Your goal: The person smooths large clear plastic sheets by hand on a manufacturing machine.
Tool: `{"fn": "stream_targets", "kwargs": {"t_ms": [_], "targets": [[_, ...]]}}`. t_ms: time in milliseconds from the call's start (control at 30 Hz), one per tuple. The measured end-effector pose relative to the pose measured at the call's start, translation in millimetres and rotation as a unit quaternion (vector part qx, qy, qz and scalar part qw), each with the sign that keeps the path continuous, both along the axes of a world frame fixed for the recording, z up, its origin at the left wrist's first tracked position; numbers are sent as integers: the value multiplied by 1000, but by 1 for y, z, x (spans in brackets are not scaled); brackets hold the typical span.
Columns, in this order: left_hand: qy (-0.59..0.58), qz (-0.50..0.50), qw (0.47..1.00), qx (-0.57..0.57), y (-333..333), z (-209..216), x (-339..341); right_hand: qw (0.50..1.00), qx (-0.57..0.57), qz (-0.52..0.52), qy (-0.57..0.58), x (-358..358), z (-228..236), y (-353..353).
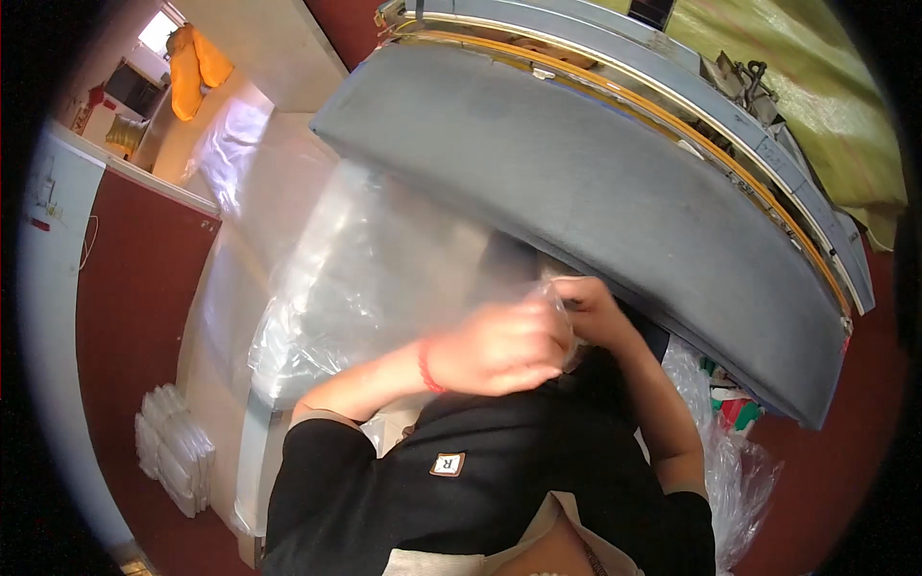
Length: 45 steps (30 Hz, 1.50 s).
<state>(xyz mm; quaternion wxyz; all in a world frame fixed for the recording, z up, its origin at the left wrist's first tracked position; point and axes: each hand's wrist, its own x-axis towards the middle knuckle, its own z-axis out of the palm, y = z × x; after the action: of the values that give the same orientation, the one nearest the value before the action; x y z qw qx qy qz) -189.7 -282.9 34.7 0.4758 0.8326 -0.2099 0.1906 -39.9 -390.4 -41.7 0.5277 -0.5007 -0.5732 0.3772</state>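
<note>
My left hand (509, 344), with a red cord bracelet at the wrist, is closed in front of my chest and slightly blurred. Thin clear plastic film (559, 312) is bunched in its fingers. Right beside it, my right hand (594, 309) has its fingers curled and pinched at the same film. Both hands are close to the near edge of a long grey-covered board (576, 182). Beyond my left forearm, a large clear plastic sheet (322, 288) lies in folds over a pale table (216, 384). Motion blurs the film next to my left hand.
An orange strip and a metal rail (768, 158) run along the board's far side. Greenish-yellow sheeting (807, 86) hangs at the upper right. A stack of folded clear plastic (173, 446) is at the lower left. Crumpled clear plastic (730, 480) lies by my right elbow.
</note>
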Motion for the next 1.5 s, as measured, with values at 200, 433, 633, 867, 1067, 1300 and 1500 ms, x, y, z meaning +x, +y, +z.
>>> {"fn": "stream_targets", "kwargs": {"t_ms": [200,433,633,867,1067,1300,1500], "targets": [[-53,195,979,10,22,5,39,947,46,-38,316,24,41,-55],[212,109,965,-104,24,72,65,954,-90,-22,285,23,84,-66],[2,130,977,-170,10,111,90,983,-149,73,80,17,64,-112],[27,107,982,153,23,114,86,771,-290,-505,-258,92,42,-296],[262,-162,942,136,27,-11,66,295,-186,-843,-410,95,99,-530],[409,115,902,73,127,-17,38,528,-57,-746,-403,120,126,-494],[-88,477,782,392,317,116,35,757,-220,-511,-343,145,102,-316]]}}
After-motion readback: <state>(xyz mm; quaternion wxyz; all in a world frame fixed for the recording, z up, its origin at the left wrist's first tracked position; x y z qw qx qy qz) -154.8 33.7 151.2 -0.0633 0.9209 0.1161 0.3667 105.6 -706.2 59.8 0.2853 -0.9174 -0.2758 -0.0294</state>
